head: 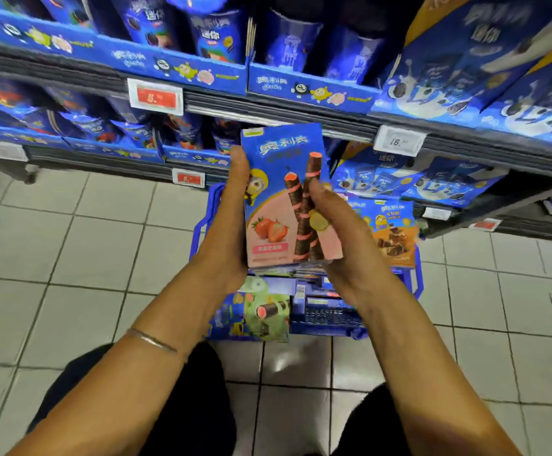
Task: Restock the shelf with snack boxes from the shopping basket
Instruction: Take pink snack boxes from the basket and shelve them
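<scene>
We are in a shop aisle, a supermarket by the look of it. Dark tiered shelves (301, 115) carry rows of matching blue snack boxes (459, 70), some standing in printed display trays (176, 69). The shelf edges bear labels: a red price tag (155, 97) and a white price tag (399, 142) reading 16. A blue shopping basket (199, 232) holding more packs rests on the pale tiled floor (70, 245).

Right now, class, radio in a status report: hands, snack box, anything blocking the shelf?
Left hand, right hand: both grip strawberry snack box. Box upright above basket, not yet shelved. Nothing seen blocking shelf.
</scene>
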`<move>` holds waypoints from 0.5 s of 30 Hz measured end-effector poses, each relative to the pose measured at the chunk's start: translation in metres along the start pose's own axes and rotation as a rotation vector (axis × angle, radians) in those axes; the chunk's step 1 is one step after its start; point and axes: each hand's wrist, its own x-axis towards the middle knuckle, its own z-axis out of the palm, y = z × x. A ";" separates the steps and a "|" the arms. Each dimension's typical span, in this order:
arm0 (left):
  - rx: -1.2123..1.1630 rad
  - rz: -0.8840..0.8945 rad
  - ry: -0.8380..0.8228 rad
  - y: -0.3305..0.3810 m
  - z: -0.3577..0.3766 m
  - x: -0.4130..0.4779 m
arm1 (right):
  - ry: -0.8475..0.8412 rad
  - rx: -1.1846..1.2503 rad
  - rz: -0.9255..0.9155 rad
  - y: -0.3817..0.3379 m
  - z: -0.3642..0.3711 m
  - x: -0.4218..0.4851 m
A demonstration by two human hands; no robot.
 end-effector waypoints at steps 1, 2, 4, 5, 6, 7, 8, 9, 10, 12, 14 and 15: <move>-0.008 -0.003 0.014 0.013 0.007 -0.012 | -0.012 -0.010 0.010 -0.021 0.010 -0.008; -0.012 0.001 0.023 0.027 0.016 -0.023 | -0.039 -0.014 0.013 -0.036 0.017 -0.015; -0.009 0.021 0.017 0.058 0.038 -0.047 | -0.054 0.056 0.066 -0.064 0.034 -0.030; 0.000 0.034 0.013 0.075 0.051 -0.059 | -0.088 0.138 0.078 -0.079 0.040 -0.045; 0.013 0.043 0.015 0.092 0.065 -0.071 | -0.123 0.193 0.087 -0.091 0.043 -0.060; 0.024 0.044 0.021 0.108 0.080 -0.084 | -0.125 0.202 0.076 -0.108 0.050 -0.073; 0.032 0.041 0.026 0.125 0.095 -0.098 | -0.099 0.176 0.055 -0.128 0.058 -0.087; 0.039 0.038 0.029 0.142 0.111 -0.112 | -0.076 0.146 0.052 -0.150 0.068 -0.101; 0.048 0.040 0.033 0.159 0.127 -0.127 | -0.069 0.130 0.055 -0.172 0.076 -0.116; 0.089 0.049 0.049 0.191 0.160 -0.160 | -0.113 0.116 0.038 -0.214 0.090 -0.146; 0.136 0.054 0.056 0.220 0.193 -0.194 | -0.113 0.075 0.049 -0.257 0.107 -0.175; 0.147 0.049 0.067 0.233 0.209 -0.209 | -0.103 0.041 0.054 -0.278 0.115 -0.190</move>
